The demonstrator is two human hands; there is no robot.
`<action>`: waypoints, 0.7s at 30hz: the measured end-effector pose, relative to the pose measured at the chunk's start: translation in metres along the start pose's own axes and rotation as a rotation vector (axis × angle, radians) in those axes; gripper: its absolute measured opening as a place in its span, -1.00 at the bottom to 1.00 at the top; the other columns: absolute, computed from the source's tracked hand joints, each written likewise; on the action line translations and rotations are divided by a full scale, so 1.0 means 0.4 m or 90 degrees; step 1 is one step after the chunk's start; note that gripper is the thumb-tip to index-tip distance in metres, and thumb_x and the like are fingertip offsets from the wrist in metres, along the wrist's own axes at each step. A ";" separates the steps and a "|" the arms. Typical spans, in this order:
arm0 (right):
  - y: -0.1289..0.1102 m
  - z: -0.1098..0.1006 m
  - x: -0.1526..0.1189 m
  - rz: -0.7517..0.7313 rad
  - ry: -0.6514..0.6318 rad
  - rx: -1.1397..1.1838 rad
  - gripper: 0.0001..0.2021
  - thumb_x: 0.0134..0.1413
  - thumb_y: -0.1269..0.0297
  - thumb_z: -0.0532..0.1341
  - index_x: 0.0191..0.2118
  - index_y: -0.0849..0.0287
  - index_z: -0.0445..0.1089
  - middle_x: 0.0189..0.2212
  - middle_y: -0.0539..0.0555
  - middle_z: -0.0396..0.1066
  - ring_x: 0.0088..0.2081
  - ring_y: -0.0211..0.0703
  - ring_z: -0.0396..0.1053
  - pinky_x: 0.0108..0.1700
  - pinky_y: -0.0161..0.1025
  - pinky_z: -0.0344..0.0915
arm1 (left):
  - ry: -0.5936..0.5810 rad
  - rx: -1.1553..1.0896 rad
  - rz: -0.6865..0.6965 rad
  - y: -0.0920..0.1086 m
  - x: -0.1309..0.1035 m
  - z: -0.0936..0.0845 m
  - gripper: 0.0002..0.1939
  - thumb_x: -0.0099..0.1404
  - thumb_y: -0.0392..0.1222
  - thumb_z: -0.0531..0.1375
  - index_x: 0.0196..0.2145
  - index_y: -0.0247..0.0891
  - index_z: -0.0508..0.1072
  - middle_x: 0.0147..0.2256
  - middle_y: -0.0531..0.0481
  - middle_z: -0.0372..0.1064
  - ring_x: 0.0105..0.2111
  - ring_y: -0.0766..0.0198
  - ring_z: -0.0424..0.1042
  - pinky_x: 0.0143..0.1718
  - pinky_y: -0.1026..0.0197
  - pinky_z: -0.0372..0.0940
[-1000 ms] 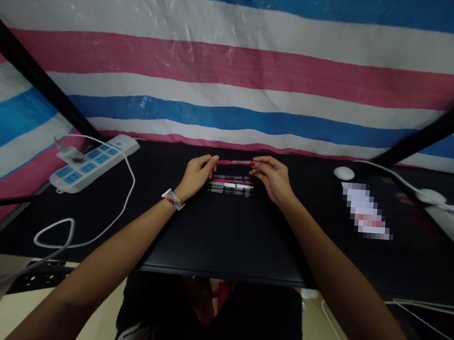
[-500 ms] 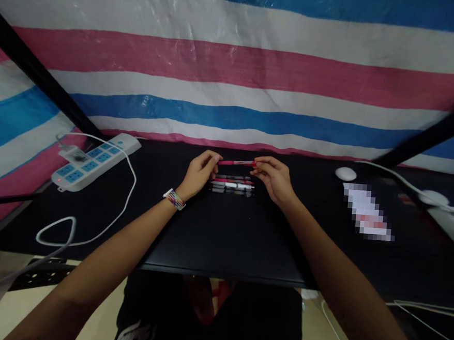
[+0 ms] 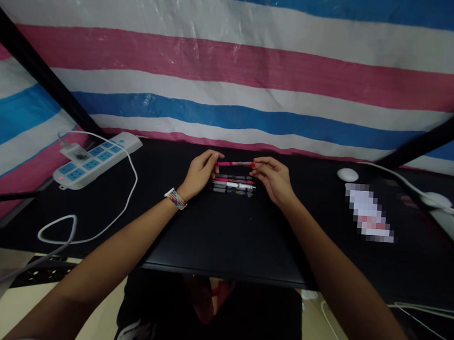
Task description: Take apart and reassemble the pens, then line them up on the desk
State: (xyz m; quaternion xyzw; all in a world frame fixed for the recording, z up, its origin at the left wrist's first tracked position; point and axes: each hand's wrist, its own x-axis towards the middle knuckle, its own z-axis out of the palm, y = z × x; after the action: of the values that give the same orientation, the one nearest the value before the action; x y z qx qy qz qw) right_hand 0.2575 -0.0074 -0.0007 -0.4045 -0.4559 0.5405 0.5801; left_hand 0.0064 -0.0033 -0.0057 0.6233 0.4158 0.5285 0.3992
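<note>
Tarp, striped red, white, blue, beyond fingers. Poles slanting, black, one well left, one well right of fingers. Desk, black, reaching out both sides of fingers. Left of fingers: power strip, white with blue sockets, red light lit; adapter in it; white cable crossing strip, looping nearer wearer than fingers. Right of fingers: white oval; nearer wearer, pixelated slip, details hidden.
</note>
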 end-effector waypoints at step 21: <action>0.007 -0.003 0.006 -0.017 0.002 -0.008 -0.70 -0.10 0.12 0.64 -0.23 0.02 0.68 -0.34 0.01 0.60 -0.32 -0.16 0.54 -0.03 -0.03 0.58 | 0.016 0.069 0.149 -0.032 0.006 0.004 -0.58 0.28 -0.42 0.31 0.07 -0.15 0.51 0.07 -0.14 0.53 -0.06 0.17 0.57 -0.05 0.13 0.45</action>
State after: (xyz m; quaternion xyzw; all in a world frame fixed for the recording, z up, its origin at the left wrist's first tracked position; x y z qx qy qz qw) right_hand 0.2580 -0.0047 -0.0037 -0.4030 -0.4634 0.5292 0.5855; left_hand 0.0068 0.0031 -0.0172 0.6817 0.3730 0.5559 0.2952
